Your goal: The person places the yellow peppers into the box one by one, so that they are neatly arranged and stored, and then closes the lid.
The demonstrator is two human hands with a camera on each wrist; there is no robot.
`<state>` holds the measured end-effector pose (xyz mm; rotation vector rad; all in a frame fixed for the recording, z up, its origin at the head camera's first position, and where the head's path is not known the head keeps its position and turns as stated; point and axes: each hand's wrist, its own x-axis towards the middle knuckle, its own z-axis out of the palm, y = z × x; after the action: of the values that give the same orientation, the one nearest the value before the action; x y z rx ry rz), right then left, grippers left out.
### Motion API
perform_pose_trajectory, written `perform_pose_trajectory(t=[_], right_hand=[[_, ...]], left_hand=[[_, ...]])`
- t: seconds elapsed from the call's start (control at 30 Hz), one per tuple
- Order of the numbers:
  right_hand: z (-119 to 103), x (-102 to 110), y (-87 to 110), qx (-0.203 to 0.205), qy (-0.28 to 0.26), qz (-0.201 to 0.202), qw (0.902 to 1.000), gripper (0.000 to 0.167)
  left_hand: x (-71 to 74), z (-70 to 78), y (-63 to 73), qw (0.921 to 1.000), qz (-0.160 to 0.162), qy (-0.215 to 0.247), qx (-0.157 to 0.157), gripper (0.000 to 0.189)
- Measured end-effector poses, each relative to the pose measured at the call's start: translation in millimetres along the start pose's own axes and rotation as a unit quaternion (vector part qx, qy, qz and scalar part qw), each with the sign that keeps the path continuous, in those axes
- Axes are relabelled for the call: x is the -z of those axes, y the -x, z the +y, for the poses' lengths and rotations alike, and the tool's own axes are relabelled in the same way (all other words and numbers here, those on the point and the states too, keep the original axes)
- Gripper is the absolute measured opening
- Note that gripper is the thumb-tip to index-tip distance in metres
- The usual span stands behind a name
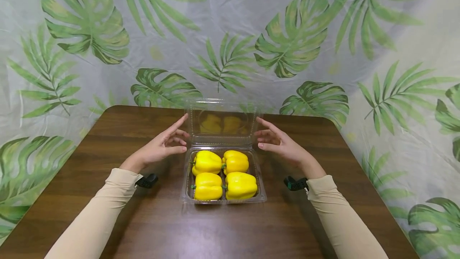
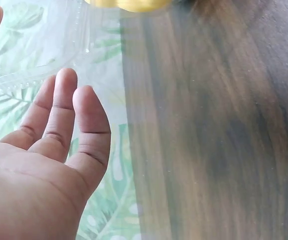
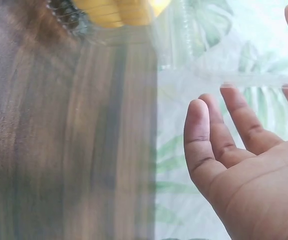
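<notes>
A clear plastic clamshell box [image 1: 183,193] lies on the table with its hinged lid [image 1: 224,137] raised upright at the back. Several yellow bell peppers [image 1: 241,185] with green stems sit in its base in two rows. My left hand [image 1: 158,146] is at the lid's left side, its relaxed fingers [image 2: 91,125] right at the clear edge. On the opposite side, my right hand [image 1: 287,149] mirrors it, with fingertips [image 3: 228,89] against the lid's edge. Neither hand curls round or pinches the plastic. Both thumbs point inward near the hinge.
The dark brown wooden table [image 1: 230,235] carries the box near its far edge. Behind it hangs a pale cloth [image 1: 230,19] printed with green leaves. A black wrist strap [image 1: 147,181] is on the left wrist and another strap [image 1: 296,184] on the right.
</notes>
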<state>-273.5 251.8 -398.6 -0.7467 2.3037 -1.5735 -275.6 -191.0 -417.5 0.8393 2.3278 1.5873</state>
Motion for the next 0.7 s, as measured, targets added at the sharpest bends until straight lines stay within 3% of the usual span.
perform_pose_trajectory(t=[0.4, 0.7], right_hand=[[-17, 0, 10.9, 0.028, 0.034, 0.022, 0.9988, 0.082], [-30, -3, 30.9, 0.049, 0.089, 0.023, 0.9946, 0.076]], left_hand=[[1.8, 14.1, 7.9, 0.9985, 0.01, -0.035, -0.042, 0.099], [-4.0, 25.1, 32.9, 0.9956, 0.026, -0.062, -0.065, 0.083]])
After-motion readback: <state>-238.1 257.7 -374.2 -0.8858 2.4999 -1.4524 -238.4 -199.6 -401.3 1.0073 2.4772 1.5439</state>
